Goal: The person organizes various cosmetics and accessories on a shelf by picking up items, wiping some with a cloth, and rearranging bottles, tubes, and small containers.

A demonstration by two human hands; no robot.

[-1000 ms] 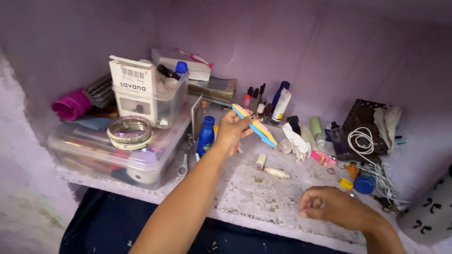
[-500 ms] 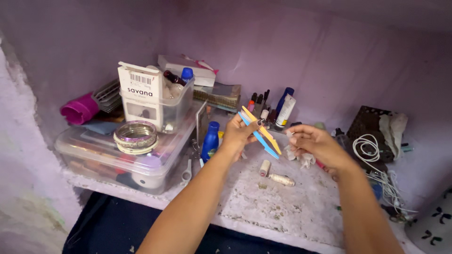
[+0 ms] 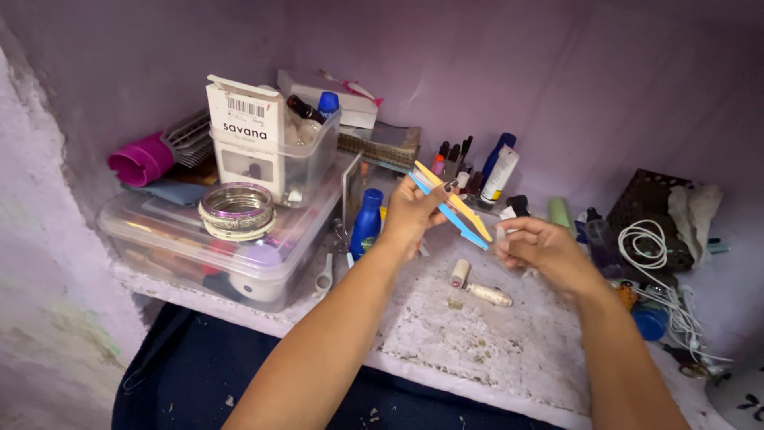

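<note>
Purple plastered walls close in a recessed, speckled white stone counter (image 3: 469,334) that crosses the middle of the frame. Above its centre, the left hand (image 3: 414,213) pinches a small bundle of flat plastic sticks, blue and yellow (image 3: 451,207), between thumb and curled fingers; the bundle slants from upper left down to lower right, clear of the counter. The right hand (image 3: 537,247) sits just right of the bundle's lower tip, fingers loosely curled with thumb and forefinger close together; whether it grips anything I cannot tell, and it looks just short of touching the sticks.

Below the two hands, two small thread spools (image 3: 477,284) lie on the counter. Directly left of the left hand stands a blue plastic bottle (image 3: 366,224), with a pair of white-handled scissors (image 3: 325,275) beside it. At the left of the frame sits a clear lidded storage box (image 3: 159,239) carrying a stack of metal bangles (image 3: 236,211) and a smaller clear tub (image 3: 306,163) with a white carton (image 3: 245,127) in it. A magenta-handled hairbrush (image 3: 151,155) lies behind. At the right, a coiled white cable (image 3: 645,243) rests near a dark perforated basket (image 3: 656,203).
</note>
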